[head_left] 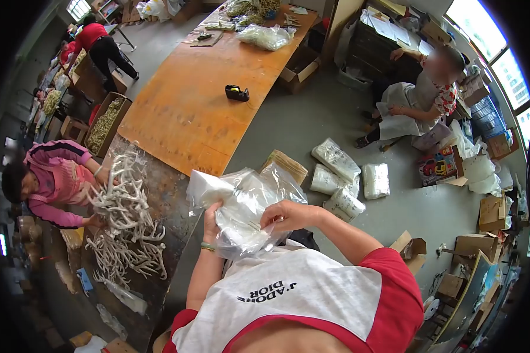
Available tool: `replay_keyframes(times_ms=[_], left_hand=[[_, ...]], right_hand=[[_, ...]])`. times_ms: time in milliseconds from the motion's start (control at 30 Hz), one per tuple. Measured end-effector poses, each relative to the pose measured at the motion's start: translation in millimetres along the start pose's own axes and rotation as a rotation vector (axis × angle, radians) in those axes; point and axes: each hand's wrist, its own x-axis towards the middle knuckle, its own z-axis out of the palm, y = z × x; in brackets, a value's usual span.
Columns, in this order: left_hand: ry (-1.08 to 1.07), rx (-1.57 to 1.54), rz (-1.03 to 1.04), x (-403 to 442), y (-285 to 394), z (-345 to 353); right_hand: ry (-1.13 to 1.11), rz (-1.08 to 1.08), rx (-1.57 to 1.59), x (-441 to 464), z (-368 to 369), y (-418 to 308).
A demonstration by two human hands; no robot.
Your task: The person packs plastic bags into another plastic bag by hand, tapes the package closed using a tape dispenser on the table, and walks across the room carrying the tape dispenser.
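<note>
A clear plastic bag point(247, 203) is held in front of my chest, crumpled and shiny, with whitish plastic inside or folded with it. My left hand point(212, 220) grips its left side, fingers wrapped round the plastic. On the right side of the bag, my right hand point(282, 215) pinches the film with bent fingers. The bag hangs near the corner of the orange wooden table point(188, 100). Just beyond it on the floor lies a brown cardboard piece point(287, 166), partly behind the plastic.
Wrapped plastic packs point(335, 160) lie on the floor ahead. A black tape dispenser point(237, 93) stands on the table. At left a co-worker in pink point(59, 182) handles white antler-like branches point(123, 223). Another person point(421, 97) sits at right; open boxes point(411, 252) stand nearby.
</note>
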Motion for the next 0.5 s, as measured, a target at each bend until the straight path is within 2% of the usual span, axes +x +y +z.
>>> replay_keyframes(times_ms=[233,333,367,400,467,500], left_hand=[[-0.008,0.003,-0.087,23,40,0],[0.015,0.004,-0.071,29,65,7],[0.030,0.007,-0.065,30,74,9],[0.039,0.004,-0.066,34,82,2],[0.050,-0.006,-0.065,47,96,-11],[0.015,-0.005,-0.052,51,104,-15]], right_hand=[[-0.039,0.131,0.139,31,-20,0],[0.006,-0.034,0.362,49,-32,18],[0.027,-0.027,0.475,54,-38,20],[0.082,-0.064,0.550,61,-44,21],[0.377,-0.100,0.528,80,-49,35],[0.451,0.021,0.427,87,-57,47]])
